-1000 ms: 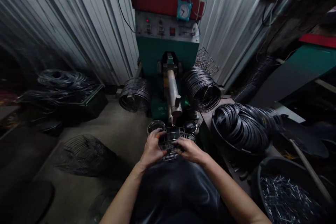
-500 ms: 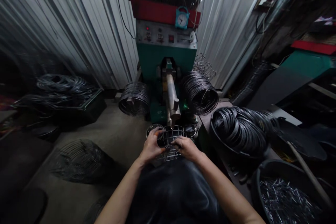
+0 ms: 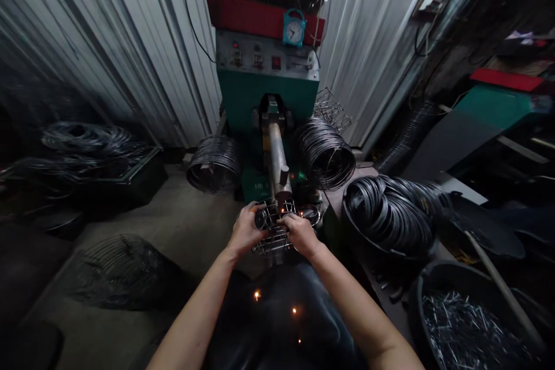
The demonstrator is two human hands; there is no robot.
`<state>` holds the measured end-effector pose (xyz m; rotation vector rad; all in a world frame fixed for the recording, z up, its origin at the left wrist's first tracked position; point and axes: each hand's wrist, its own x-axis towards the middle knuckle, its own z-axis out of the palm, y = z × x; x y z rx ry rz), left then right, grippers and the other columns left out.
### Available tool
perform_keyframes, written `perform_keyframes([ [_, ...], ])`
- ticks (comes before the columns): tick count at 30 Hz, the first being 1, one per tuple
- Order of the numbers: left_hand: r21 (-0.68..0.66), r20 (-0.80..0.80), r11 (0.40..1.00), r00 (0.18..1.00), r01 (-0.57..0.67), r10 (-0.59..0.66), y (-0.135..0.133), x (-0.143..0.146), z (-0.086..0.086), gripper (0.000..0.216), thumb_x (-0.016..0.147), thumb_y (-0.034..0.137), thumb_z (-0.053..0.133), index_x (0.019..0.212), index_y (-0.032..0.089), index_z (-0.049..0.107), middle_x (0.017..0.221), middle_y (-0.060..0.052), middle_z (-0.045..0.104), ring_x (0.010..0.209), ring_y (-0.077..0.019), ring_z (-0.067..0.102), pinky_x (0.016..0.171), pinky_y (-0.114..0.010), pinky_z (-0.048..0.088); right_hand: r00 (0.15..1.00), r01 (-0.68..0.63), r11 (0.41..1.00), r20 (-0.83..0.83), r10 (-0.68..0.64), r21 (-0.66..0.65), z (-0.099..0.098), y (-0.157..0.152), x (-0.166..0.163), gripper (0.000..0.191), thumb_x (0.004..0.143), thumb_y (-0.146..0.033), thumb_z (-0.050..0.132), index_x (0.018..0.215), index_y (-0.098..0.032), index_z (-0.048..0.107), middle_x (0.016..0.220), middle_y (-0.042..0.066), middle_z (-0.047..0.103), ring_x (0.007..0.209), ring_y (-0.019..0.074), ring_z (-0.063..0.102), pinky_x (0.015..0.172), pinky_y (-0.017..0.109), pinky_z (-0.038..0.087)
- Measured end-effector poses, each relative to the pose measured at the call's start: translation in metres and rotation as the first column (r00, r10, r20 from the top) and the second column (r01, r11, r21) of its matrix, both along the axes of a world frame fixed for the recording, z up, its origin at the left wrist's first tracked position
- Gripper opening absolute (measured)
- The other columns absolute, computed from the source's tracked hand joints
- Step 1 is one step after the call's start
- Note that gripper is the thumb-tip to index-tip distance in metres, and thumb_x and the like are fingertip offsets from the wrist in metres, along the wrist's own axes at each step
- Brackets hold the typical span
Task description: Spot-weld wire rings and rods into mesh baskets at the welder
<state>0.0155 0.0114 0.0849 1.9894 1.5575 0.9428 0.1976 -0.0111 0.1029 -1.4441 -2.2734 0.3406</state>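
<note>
A small wire basket [image 3: 272, 243] of thin metal rods is held between my hands under the arm of a green spot welder [image 3: 234, 89]. My left hand [image 3: 246, 231] is closed around its left side, with something orange on one finger. My right hand [image 3: 300, 232] pinches its upper right part, the fingertips close to the weld point. Above the basket, the welder's metal arm [image 3: 278, 156] reaches down to it. Orange sparks glow at the contact, and several more fly over the dark apron [image 3: 277, 324] on my lap.
Hanging rings of wire flank the machine, a left bundle [image 3: 212, 165] and a right bundle [image 3: 325, 153]. To my right stand a tub of wire hoops [image 3: 390, 217] and a tub of short metal pieces [image 3: 472, 324]. A wire bundle [image 3: 125, 272] lies on the floor at left.
My hands and the wire basket have moved up and forward against the welder's tip. Sparks now fly where none showed before. The whole view has shifted slightly.
</note>
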Motion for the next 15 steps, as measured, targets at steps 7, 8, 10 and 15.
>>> perform_keyframes([
  [7, 0.02, -0.007, 1.0, 1.0, 0.006, -0.005, 0.009, -0.002, -0.001, 0.064, 0.053, 0.036, 0.075, 0.112, 0.02, 0.056, 0.128, -0.01, 0.05, 0.12, -0.0282, 0.046, 0.099, -0.04, 0.041, 0.916, 0.154, 0.986, -0.383, -0.119, 0.063, -0.012, -0.018, 0.003, 0.024, 0.08, -0.021, 0.057, 0.103, -0.022, 0.064, 0.106, 0.006, 0.064, 0.092, 0.0173, 0.062, 0.082, 0.028, 0.048],
  [8, 0.024, -0.013, 1.0, 1.0, -0.003, 0.004, 0.011, -0.002, -0.001, 0.064, 0.053, 0.035, 0.075, 0.112, 0.02, 0.056, 0.128, -0.01, 0.05, 0.121, -0.0282, 0.046, 0.099, -0.04, 0.041, 0.874, 0.176, 0.984, -0.463, -0.147, 0.021, -0.016, -0.025, 0.004, 0.024, 0.078, -0.023, 0.058, 0.102, -0.021, 0.063, 0.102, 0.006, 0.064, 0.09, 0.0174, 0.061, 0.081, 0.029, 0.048],
  [10, 0.018, -0.023, 0.999, 0.999, -0.03, 0.03, 0.016, -0.002, 0.0, 0.064, 0.052, 0.034, 0.075, 0.112, 0.02, 0.056, 0.128, -0.01, 0.05, 0.12, -0.0283, 0.046, 0.1, -0.04, 0.04, 0.765, 0.206, 0.97, -0.596, -0.243, -0.132, -0.025, -0.038, 0.009, 0.025, 0.074, -0.026, 0.061, 0.098, -0.019, 0.061, 0.091, 0.004, 0.065, 0.083, 0.0171, 0.061, 0.076, 0.029, 0.049],
  [15, -0.006, -0.021, 0.998, 0.998, -0.066, 0.065, 0.028, -0.005, 0.004, 0.066, 0.049, 0.033, 0.077, 0.11, 0.019, 0.056, 0.127, -0.01, 0.05, 0.119, -0.0286, 0.047, 0.099, -0.04, 0.04, 0.489, 0.193, 0.829, -0.681, -0.546, -0.526, -0.053, -0.065, 0.031, 0.028, 0.061, -0.033, 0.068, 0.082, -0.017, 0.058, 0.065, -0.003, 0.057, 0.061, 0.0131, 0.053, 0.057, 0.024, 0.044],
])
